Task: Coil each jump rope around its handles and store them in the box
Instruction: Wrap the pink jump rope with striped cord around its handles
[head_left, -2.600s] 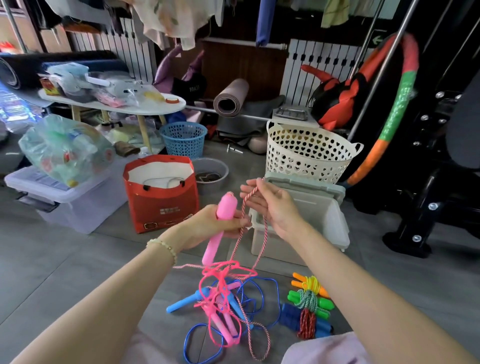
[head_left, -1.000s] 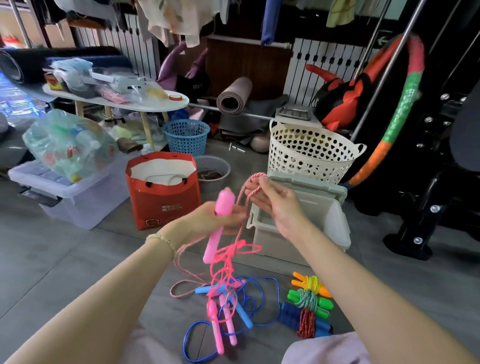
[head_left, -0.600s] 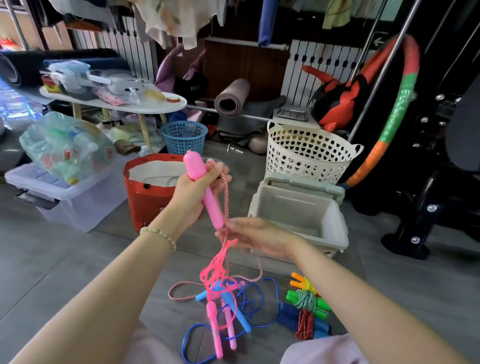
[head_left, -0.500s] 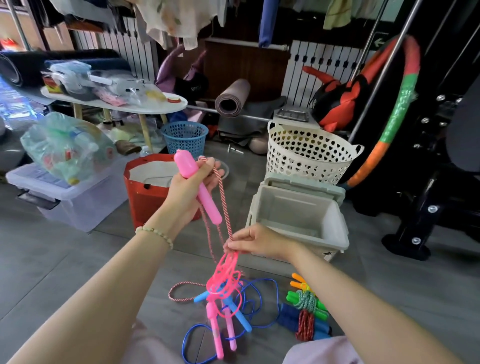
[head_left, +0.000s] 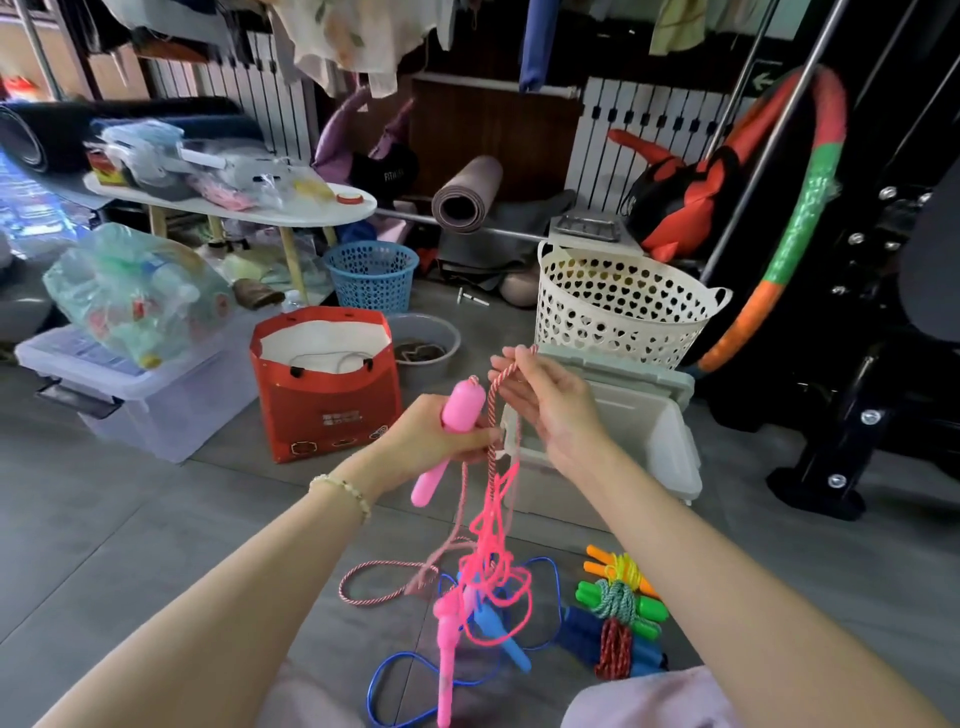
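Observation:
My left hand (head_left: 436, 441) grips a pink jump-rope handle (head_left: 451, 436), held upright at chest height. My right hand (head_left: 550, 405) pinches the red-and-white twisted cord (head_left: 496, 410) just right of the handle, raised above it. The cord hangs down into a tangle with a bright pink rope (head_left: 493, 566) that dangles over the floor. A blue-handled rope (head_left: 498, 631) lies under the tangle. The open grey-white box (head_left: 660, 431) stands behind my right hand. Three coiled ropes, orange (head_left: 618, 566), green (head_left: 621, 603) and dark blue (head_left: 608, 642), lie on the floor at lower right.
A red paper bag (head_left: 327, 384) stands left of the box, with a grey bowl (head_left: 426, 343) behind it. A cream perforated basket (head_left: 623, 306) sits behind the box. A clear lidded bin (head_left: 135, 395) is at the left. Black gym equipment (head_left: 857, 415) fills the right side.
My left hand lowered the pink handle back toward the middle. My right hand rose from low on the cord to above the handle, drawing the cord up. The pink tangle lifted slightly.

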